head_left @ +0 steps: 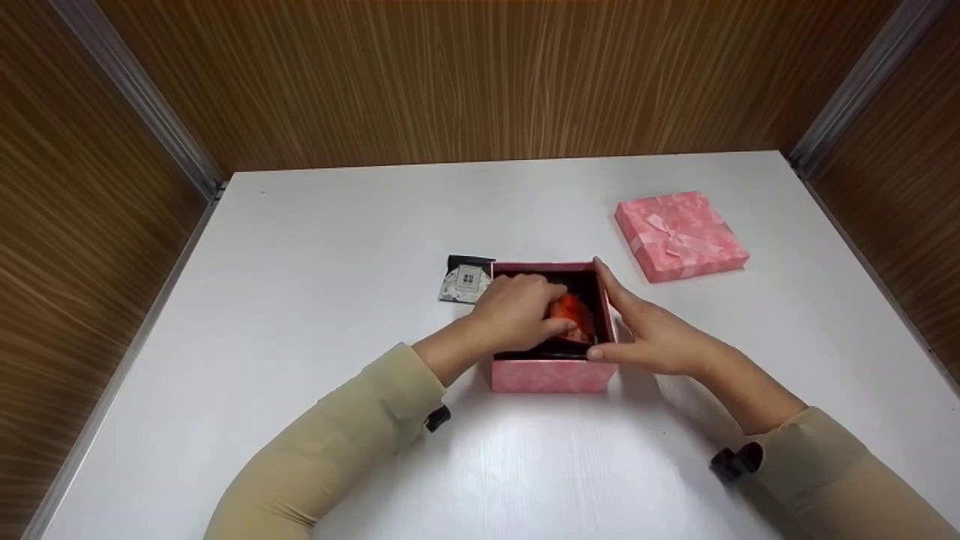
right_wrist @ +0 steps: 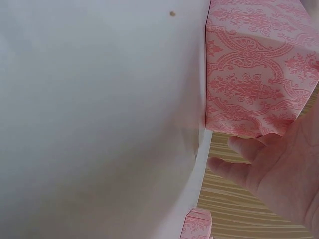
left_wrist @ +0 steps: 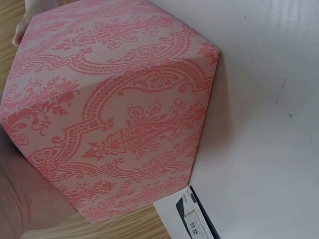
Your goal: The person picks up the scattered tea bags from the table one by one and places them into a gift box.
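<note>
A pink patterned gift box [head_left: 551, 376] with a dark interior stands uncovered on the table. Reaching in over its left wall, my left hand [head_left: 517, 311] pinches an orange-red packet [head_left: 576, 319] between thumb and fingers. Only part of that packet shows, and the wrist views hide the inside. My right hand [head_left: 664, 337] holds the box's right side, thumb at the near corner and a finger at the far one. In the right wrist view, the lower fingers [right_wrist: 232, 170] stand off the patterned wall.
Behind the box at the right lies the pink lid [head_left: 682, 234] with a ribbon bow. A flat black-and-white packet [head_left: 465, 285] rests against the box's far left. Wood-grain panels [head_left: 480, 82] border the white table [head_left: 337, 225].
</note>
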{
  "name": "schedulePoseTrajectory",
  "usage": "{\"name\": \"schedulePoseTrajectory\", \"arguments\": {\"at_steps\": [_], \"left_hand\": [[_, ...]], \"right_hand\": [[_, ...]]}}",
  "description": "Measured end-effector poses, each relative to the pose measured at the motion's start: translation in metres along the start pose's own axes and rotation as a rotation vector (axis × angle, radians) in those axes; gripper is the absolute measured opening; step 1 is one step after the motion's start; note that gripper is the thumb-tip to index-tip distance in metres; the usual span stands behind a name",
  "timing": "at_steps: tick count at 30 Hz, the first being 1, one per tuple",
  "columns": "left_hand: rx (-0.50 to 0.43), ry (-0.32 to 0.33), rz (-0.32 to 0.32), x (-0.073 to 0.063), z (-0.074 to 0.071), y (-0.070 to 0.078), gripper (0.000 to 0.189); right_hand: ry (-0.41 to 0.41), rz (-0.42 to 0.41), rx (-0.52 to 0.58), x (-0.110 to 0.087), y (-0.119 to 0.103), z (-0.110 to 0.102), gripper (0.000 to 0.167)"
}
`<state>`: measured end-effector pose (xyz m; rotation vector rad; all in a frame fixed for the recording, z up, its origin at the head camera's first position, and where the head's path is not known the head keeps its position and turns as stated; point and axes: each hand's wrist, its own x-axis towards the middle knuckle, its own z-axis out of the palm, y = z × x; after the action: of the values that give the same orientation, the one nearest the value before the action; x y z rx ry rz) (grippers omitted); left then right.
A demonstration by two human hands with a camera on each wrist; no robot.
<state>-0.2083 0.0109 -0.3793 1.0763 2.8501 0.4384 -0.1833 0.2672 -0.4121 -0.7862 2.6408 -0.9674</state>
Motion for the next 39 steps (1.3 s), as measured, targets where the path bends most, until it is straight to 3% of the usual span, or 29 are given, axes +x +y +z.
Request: {"name": "schedulePoseTrajectory", "arguments": {"at_steps": [29,39], "left_hand": [[0.097,-0.044,-0.034,0.0015,0.0021,0.0021,0.033],[0.086,-0.025,-0.019,-0.0015,0.0022,0.0020,0.035]], "right_hand": [[0.005,-0.020,-0.006,-0.0003,0.0013,-0.0011,0.118],[0.005,-0.012,-0.001,-0.0002,0.0019,0.0004,0.117]]}}
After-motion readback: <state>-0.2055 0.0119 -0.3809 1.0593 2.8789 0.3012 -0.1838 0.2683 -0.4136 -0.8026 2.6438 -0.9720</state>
